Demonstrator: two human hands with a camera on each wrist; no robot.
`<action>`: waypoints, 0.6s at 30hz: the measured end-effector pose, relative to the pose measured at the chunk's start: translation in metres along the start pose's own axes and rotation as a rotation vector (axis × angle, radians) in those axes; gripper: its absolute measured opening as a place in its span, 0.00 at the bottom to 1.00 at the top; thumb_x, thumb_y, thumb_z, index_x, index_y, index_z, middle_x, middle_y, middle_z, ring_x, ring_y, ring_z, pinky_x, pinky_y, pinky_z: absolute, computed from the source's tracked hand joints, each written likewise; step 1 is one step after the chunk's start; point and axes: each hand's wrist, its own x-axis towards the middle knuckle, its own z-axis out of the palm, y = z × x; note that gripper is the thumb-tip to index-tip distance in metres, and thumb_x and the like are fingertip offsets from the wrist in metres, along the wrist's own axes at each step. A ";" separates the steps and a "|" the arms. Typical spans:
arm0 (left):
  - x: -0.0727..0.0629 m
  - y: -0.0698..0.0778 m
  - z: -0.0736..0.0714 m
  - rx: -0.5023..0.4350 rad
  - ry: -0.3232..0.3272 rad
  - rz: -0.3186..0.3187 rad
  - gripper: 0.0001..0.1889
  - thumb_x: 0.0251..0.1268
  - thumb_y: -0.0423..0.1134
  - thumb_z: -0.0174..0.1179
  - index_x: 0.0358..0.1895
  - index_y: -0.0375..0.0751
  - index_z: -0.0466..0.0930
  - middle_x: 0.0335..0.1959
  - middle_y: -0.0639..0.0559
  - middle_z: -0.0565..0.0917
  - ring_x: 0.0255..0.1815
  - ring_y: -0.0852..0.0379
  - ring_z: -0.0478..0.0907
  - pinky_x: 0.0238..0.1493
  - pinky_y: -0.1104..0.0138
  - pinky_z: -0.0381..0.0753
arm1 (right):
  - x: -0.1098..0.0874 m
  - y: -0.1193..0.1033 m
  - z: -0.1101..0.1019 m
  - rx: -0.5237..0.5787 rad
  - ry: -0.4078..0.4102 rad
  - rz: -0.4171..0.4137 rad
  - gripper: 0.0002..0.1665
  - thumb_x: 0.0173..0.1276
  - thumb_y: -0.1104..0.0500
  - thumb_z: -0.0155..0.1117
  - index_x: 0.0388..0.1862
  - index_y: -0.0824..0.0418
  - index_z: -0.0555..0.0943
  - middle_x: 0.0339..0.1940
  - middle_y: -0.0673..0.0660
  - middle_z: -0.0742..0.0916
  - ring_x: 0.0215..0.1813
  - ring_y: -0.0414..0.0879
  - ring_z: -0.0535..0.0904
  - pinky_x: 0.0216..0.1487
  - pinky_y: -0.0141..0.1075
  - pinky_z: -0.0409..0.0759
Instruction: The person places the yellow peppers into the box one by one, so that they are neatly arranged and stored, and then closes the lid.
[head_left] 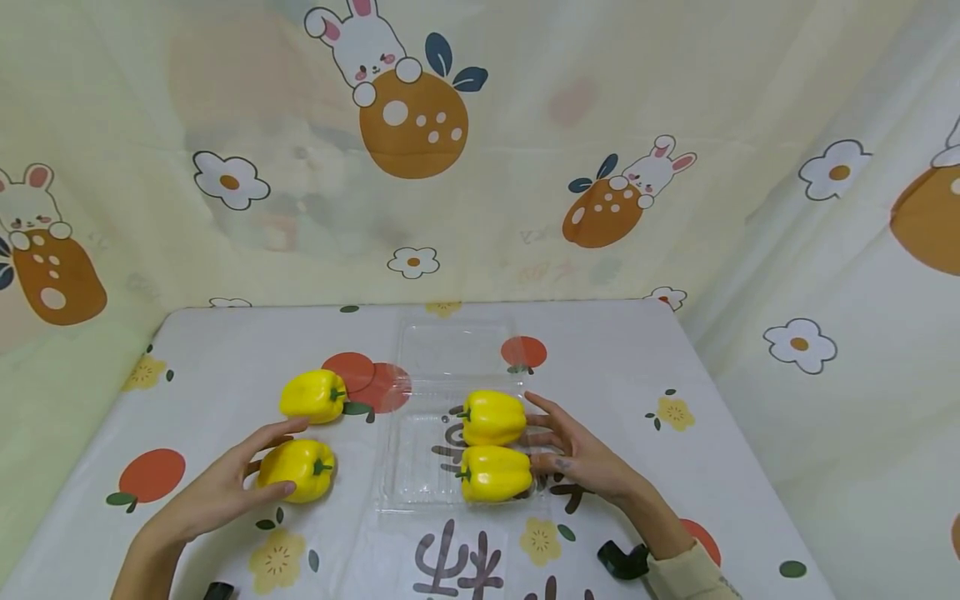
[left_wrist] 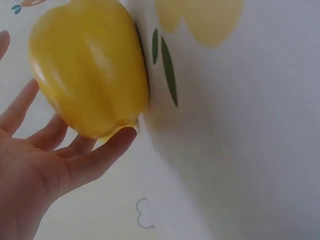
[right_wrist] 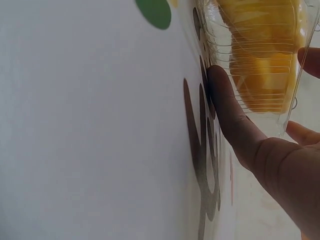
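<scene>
My left hand (head_left: 225,490) is spread around a yellow bell pepper (head_left: 303,471) on the table, thumb on the near side and fingers on the far side. In the left wrist view, the thumb lies by the end of this pepper (left_wrist: 92,70), and one finger stands apart from it. Another yellow bell pepper (head_left: 311,397) lies just beyond. Two more bell peppers, a far one (head_left: 493,418) and a near one (head_left: 497,473), sit in a clear plastic container (head_left: 416,492). Against its right wall, my right hand (head_left: 581,454) rests with fingers extended, the thumb low outside.
The container's clear lid (head_left: 457,348) lies folded back behind its base. A black object (head_left: 624,560) is by the right wrist, and another dark object (head_left: 219,591) shows at the bottom left. A printed cloth (head_left: 360,542) covers the table, with printed curtains (head_left: 510,217) behind it.
</scene>
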 end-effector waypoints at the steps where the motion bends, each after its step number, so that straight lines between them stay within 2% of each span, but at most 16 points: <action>1: 0.000 -0.001 0.000 0.003 -0.002 -0.002 0.39 0.67 0.44 0.72 0.80 0.51 0.66 0.79 0.42 0.71 0.76 0.27 0.68 0.62 0.24 0.72 | 0.000 0.000 0.000 0.000 -0.001 -0.002 0.56 0.74 0.53 0.70 0.90 0.43 0.46 0.85 0.67 0.64 0.79 0.69 0.69 0.73 0.63 0.78; 7: 0.000 -0.007 0.000 -0.002 -0.024 -0.010 0.41 0.65 0.43 0.74 0.80 0.49 0.65 0.80 0.41 0.71 0.76 0.31 0.67 0.62 0.26 0.74 | 0.000 0.001 -0.001 -0.011 -0.001 -0.006 0.55 0.74 0.53 0.69 0.89 0.42 0.47 0.85 0.67 0.64 0.79 0.69 0.70 0.73 0.64 0.78; 10: -0.001 -0.010 0.000 -0.014 -0.031 -0.024 0.40 0.65 0.44 0.74 0.79 0.50 0.67 0.80 0.43 0.71 0.76 0.50 0.69 0.63 0.28 0.75 | 0.000 0.001 -0.001 -0.015 -0.003 -0.002 0.56 0.74 0.52 0.70 0.90 0.43 0.47 0.85 0.67 0.64 0.79 0.69 0.70 0.73 0.64 0.78; 12: 0.000 -0.012 0.000 -0.020 -0.032 -0.027 0.39 0.64 0.44 0.75 0.78 0.50 0.68 0.79 0.43 0.72 0.71 0.68 0.68 0.63 0.29 0.76 | 0.000 0.001 0.000 -0.017 -0.004 0.002 0.56 0.74 0.52 0.70 0.90 0.43 0.46 0.85 0.67 0.64 0.79 0.69 0.70 0.73 0.64 0.78; 14: 0.000 -0.014 -0.001 -0.029 -0.032 -0.024 0.39 0.64 0.43 0.75 0.78 0.51 0.69 0.79 0.44 0.73 0.65 0.81 0.64 0.64 0.31 0.76 | 0.000 0.000 0.000 -0.016 -0.003 0.004 0.56 0.73 0.52 0.70 0.90 0.43 0.46 0.85 0.67 0.64 0.79 0.69 0.70 0.73 0.64 0.78; 16: 0.001 -0.015 -0.001 -0.033 -0.033 -0.018 0.38 0.63 0.42 0.75 0.77 0.51 0.70 0.78 0.44 0.73 0.62 0.86 0.63 0.65 0.32 0.76 | 0.000 0.000 0.000 -0.017 0.000 0.004 0.56 0.73 0.52 0.69 0.90 0.43 0.46 0.85 0.67 0.64 0.79 0.69 0.70 0.73 0.65 0.77; 18: 0.001 -0.017 -0.002 -0.033 -0.034 -0.013 0.38 0.63 0.42 0.74 0.77 0.51 0.70 0.78 0.44 0.73 0.62 0.86 0.63 0.65 0.32 0.76 | 0.000 0.000 0.000 -0.016 0.000 0.002 0.56 0.73 0.52 0.69 0.90 0.43 0.46 0.85 0.67 0.64 0.79 0.68 0.70 0.73 0.64 0.77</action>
